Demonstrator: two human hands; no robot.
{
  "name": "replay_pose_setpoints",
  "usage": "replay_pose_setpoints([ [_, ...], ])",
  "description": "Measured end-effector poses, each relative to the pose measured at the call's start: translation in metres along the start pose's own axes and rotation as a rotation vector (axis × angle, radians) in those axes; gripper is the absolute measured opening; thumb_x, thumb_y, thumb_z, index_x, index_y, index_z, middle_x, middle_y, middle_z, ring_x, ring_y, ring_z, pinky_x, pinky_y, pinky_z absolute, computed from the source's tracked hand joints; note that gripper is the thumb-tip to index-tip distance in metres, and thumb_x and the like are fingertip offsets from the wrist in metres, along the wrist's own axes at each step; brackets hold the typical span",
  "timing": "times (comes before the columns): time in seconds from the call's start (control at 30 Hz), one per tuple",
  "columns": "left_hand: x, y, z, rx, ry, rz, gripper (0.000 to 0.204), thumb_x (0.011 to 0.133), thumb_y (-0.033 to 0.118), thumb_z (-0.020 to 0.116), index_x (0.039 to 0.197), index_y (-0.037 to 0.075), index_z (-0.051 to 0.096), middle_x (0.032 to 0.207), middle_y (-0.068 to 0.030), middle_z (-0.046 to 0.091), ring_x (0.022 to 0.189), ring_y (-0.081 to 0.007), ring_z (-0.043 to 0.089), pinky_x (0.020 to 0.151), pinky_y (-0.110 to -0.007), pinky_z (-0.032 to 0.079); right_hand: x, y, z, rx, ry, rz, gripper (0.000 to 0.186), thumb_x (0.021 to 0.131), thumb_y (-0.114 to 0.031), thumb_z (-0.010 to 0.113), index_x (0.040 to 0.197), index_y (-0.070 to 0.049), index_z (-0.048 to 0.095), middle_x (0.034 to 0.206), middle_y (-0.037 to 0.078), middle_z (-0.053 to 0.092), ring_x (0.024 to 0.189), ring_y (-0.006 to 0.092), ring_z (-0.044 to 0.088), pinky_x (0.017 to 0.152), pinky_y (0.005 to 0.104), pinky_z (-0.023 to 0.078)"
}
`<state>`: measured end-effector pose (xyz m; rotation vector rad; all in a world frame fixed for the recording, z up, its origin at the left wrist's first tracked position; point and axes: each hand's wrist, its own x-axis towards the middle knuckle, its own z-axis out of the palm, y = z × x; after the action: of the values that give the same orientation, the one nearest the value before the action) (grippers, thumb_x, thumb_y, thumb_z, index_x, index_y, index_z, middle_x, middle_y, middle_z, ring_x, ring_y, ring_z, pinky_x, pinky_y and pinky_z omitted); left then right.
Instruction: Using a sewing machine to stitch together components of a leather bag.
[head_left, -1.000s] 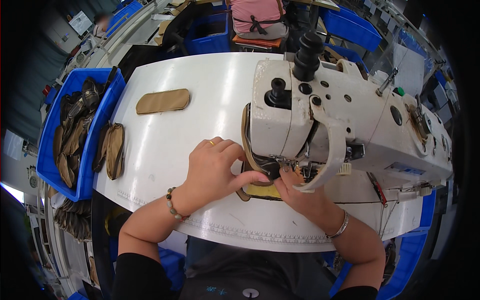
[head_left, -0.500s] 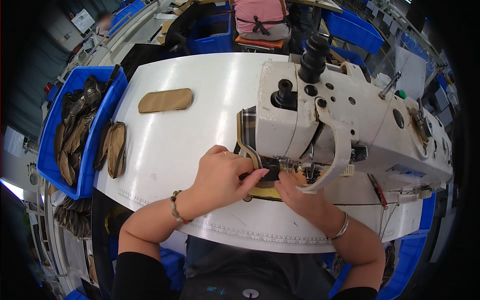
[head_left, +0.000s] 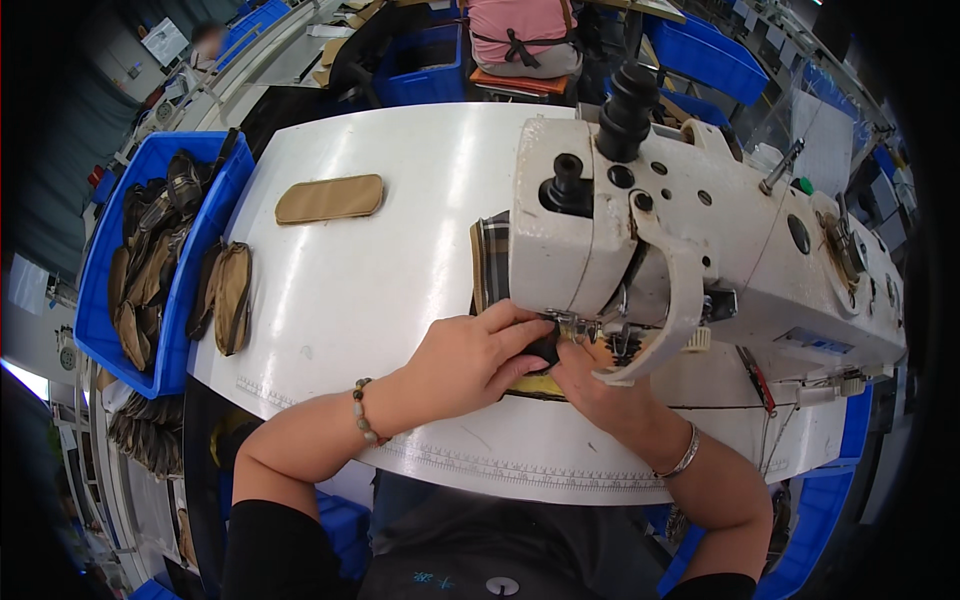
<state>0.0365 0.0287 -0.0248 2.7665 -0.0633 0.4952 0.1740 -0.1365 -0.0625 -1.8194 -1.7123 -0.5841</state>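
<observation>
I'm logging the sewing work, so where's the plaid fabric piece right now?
In the head view, near the middle, the plaid fabric piece shows at the left side of the sewing machine, just beyond the left hand.

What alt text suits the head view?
Left hand pinches dark fabric at a white sewing machine, right hand close beside it. A tan piece lies on the white table; a blue bin of fabric pieces stands at left.

You're in a sewing workshop: a white sewing machine [head_left: 740, 240] on your desk [head_left: 400, 270] at two o'clock, fabric pieces [head_left: 150, 250] filling a blue bin [head_left: 208, 225] at nine.
</observation>
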Motion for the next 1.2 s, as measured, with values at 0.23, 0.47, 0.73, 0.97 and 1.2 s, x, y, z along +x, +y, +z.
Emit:
replay_pose_setpoints([
  [0.23, 0.006, -0.008, 0.008, -0.269, -0.019, -0.092, 0.025, 0.085, 0.02, 0.076, 0.107, 0.01, 0.073, 0.105, -0.0032, 0.068, 0.078, -0.0244, 0.069, 0.065, -0.034, 0.056, -0.001, 0.0, 0.0, -0.04, -0.04, -0.018, 0.016, 0.07, -0.013, 0.076, 0.074, -0.011, 0.06, 0.065, -0.001, 0.058, 0.053, 0.0185, 0.061, 0.045, 0.0348, 0.047],
  [0.47, 0.008, -0.03, 0.008, -0.205, -0.029, 0.054, 0.023, 0.079, 0.025, 0.079, 0.1, 0.016, 0.077, 0.1, 0.0016, 0.068, 0.084, -0.0181, 0.065, 0.072, -0.033, 0.047, -0.008, -0.009, -0.007, 0.007, -0.151, 0.007, 0.012, 0.077, -0.014, 0.075, 0.081, -0.009, 0.065, 0.066, 0.0, 0.055, 0.056, 0.0182, 0.059, 0.049, 0.0341, 0.047],
  [0.73, 0.007, -0.031, 0.01, -0.174, -0.015, 0.135, 0.022, 0.077, 0.022, 0.079, 0.099, 0.018, 0.077, 0.098, 0.0064, 0.066, 0.093, -0.0165, 0.058, 0.084, -0.036, 0.039, -0.015, -0.028, -0.023, -0.02, -0.38, 0.014, 0.033, 0.085, -0.023, 0.076, 0.11, -0.002, 0.072, 0.072, 0.001, 0.056, 0.06, 0.0179, 0.061, 0.052, 0.0331, 0.05],
  [0.97, -0.001, -0.04, 0.028, -0.342, -0.023, 0.102, 0.022, 0.075, 0.02, 0.08, 0.097, 0.017, 0.079, 0.095, 0.0053, 0.066, 0.098, -0.0157, 0.059, 0.085, -0.036, 0.039, -0.016, -0.031, -0.023, -0.037, -0.397, -0.028, 0.032, 0.087, -0.022, 0.074, 0.11, 0.0, 0.071, 0.073, 0.002, 0.057, 0.061, 0.018, 0.062, 0.058, 0.0339, 0.054],
  [1.2, 0.007, -0.033, 0.016, -0.151, -0.017, 0.17, 0.022, 0.076, 0.022, 0.081, 0.096, 0.017, 0.079, 0.095, 0.005, 0.067, 0.098, -0.0169, 0.06, 0.087, -0.037, 0.04, -0.014, -0.029, -0.023, -0.068, -0.401, -0.049, 0.028, 0.086, -0.021, 0.073, 0.106, -0.001, 0.072, 0.071, 0.001, 0.056, 0.062, 0.0172, 0.062, 0.054, 0.0324, 0.052],
])
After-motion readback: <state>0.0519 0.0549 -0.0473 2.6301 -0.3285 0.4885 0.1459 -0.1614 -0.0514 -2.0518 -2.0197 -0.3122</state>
